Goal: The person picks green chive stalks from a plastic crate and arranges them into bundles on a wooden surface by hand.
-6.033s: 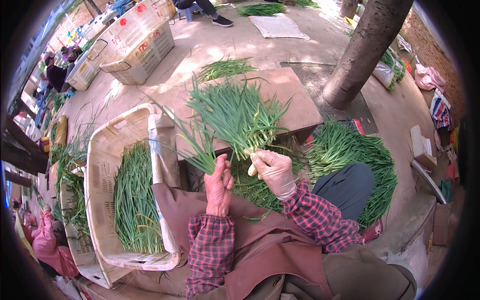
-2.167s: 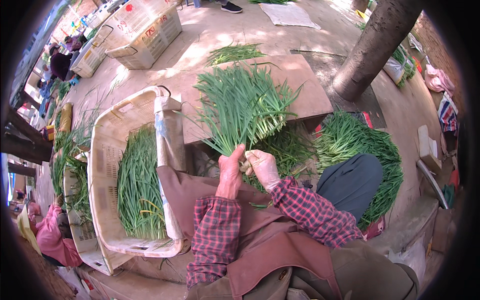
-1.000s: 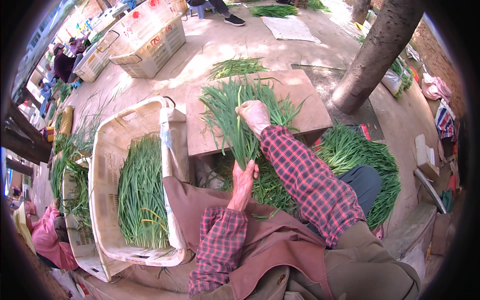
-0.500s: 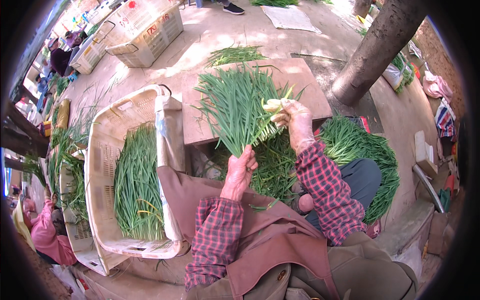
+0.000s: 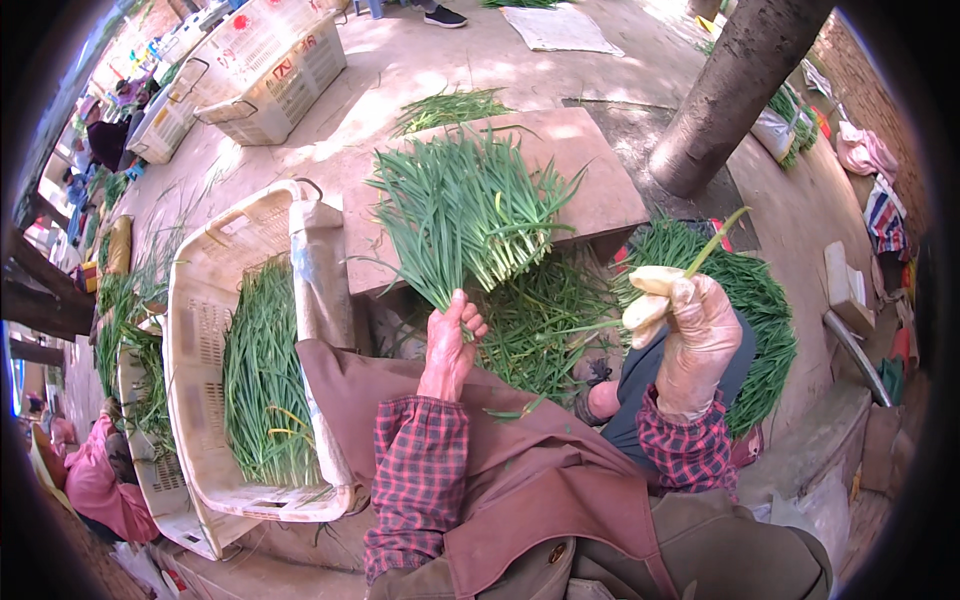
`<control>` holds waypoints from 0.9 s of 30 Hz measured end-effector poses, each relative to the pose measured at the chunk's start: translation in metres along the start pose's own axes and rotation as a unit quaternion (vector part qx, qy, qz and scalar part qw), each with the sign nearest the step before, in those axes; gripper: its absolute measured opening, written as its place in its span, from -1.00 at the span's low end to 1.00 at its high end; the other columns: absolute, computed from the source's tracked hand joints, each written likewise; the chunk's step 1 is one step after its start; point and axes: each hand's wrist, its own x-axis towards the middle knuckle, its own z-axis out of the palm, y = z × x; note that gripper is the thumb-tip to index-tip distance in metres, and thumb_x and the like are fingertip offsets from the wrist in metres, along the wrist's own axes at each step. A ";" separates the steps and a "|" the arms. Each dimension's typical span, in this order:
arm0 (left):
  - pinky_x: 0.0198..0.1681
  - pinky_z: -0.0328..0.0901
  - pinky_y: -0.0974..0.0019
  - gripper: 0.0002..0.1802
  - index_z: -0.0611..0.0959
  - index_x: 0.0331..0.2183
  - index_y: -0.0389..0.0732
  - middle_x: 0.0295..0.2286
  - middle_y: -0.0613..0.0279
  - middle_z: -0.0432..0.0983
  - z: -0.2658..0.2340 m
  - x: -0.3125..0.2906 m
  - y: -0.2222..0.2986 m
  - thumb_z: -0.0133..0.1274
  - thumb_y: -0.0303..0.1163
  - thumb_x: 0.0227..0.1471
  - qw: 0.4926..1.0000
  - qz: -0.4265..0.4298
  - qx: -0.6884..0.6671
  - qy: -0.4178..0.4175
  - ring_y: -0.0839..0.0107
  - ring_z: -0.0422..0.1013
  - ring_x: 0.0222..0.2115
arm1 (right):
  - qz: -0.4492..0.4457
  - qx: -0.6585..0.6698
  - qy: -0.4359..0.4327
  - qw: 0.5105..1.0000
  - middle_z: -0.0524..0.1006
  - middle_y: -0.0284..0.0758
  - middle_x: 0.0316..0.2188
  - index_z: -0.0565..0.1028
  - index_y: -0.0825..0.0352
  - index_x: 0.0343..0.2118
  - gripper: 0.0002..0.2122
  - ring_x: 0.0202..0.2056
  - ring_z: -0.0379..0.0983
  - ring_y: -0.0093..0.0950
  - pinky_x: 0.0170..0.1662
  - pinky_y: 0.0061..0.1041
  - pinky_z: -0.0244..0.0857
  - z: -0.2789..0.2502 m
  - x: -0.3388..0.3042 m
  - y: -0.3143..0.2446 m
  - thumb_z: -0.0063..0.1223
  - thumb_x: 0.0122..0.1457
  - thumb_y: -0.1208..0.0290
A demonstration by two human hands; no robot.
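The left hand (image 5: 447, 345) grips a fanned bunch of greens (image 5: 462, 210) above a low wooden table (image 5: 590, 170); the gloved right hand (image 5: 690, 335) pinches one stalk (image 5: 715, 240). A tree trunk (image 5: 735, 90) rises beyond.

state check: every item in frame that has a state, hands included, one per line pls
left hand: bare, closed on the bunch's base
bunch: fanned out, tips resting on the board
right hand: gloved, pinching one stalk
stalk: lifted clear of the pile
crate: open, half filled with greens
board: flat, partly covered
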 end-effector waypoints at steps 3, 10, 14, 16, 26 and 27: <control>-0.61 -0.06 0.49 -0.75 0.40 -0.43 -0.06 -0.64 0.52 0.07 0.014 -0.013 0.007 -0.03 -0.24 0.31 0.998 0.019 0.023 -0.046 0.63 -0.01 -0.66 | 0.116 -0.125 -0.060 0.984 0.63 -0.21 -0.47 0.55 0.50 -0.16 -0.74 -0.60 0.49 -0.58 -0.52 -0.66 0.34 -0.014 0.009 0.014 0.01 0.32 0.35; -0.71 -0.11 0.53 -0.61 0.26 -0.52 -0.02 -0.69 0.52 0.04 0.030 -0.039 0.046 -0.02 -0.18 0.30 0.983 0.168 0.042 -0.064 0.68 -0.04 -0.75 | 0.029 -0.399 -0.145 0.905 0.62 -0.24 -0.50 0.59 0.28 -0.22 -0.80 -0.50 0.58 -0.34 -0.40 -0.35 0.43 -0.017 0.002 0.167 0.10 0.20 0.29; -0.74 -0.19 0.50 -0.56 0.27 -0.57 0.01 -0.75 0.57 -0.02 0.013 -0.024 0.031 0.10 -0.13 0.22 0.993 0.084 0.062 0.048 0.69 -0.08 -0.78 | -0.177 -0.552 -0.107 0.808 0.56 -0.31 -0.62 0.52 0.25 -0.47 -0.81 -0.53 0.56 -0.26 -0.47 -0.29 0.41 0.031 0.025 0.187 0.11 0.18 0.25; -0.74 -0.20 0.47 -0.54 0.27 -0.59 0.02 -0.75 0.55 -0.03 0.008 -0.019 0.027 0.08 -0.07 0.23 0.995 0.079 0.029 0.056 0.66 -0.10 -0.79 | -0.126 -0.629 -0.124 0.757 0.55 -0.23 -0.66 0.53 0.26 -0.50 -0.75 -0.55 0.55 -0.21 -0.47 -0.26 0.41 0.044 0.038 0.195 0.17 0.12 0.16; -0.68 -0.10 0.43 -0.55 0.31 -0.51 -0.06 -0.71 0.46 0.05 0.005 -0.014 0.026 -0.02 0.01 0.26 0.985 0.137 -0.008 0.104 0.59 -0.03 -0.75 | 0.050 -0.574 -0.172 0.799 0.60 -0.17 -0.62 0.59 0.34 -0.55 -0.69 -0.57 0.58 -0.27 -0.42 -0.33 0.47 0.052 0.089 0.198 0.09 0.15 0.19; -0.68 -0.07 0.42 -0.57 0.33 -0.49 -0.07 -0.70 0.45 0.08 0.003 -0.012 0.024 0.00 0.01 0.25 0.987 0.130 -0.014 0.096 0.58 -0.01 -0.74 | 0.197 -0.409 -0.177 0.873 0.59 -0.18 -0.66 0.58 0.38 -0.54 -0.68 -0.61 0.57 -0.33 -0.42 -0.38 0.47 0.051 0.099 0.175 0.00 0.20 0.23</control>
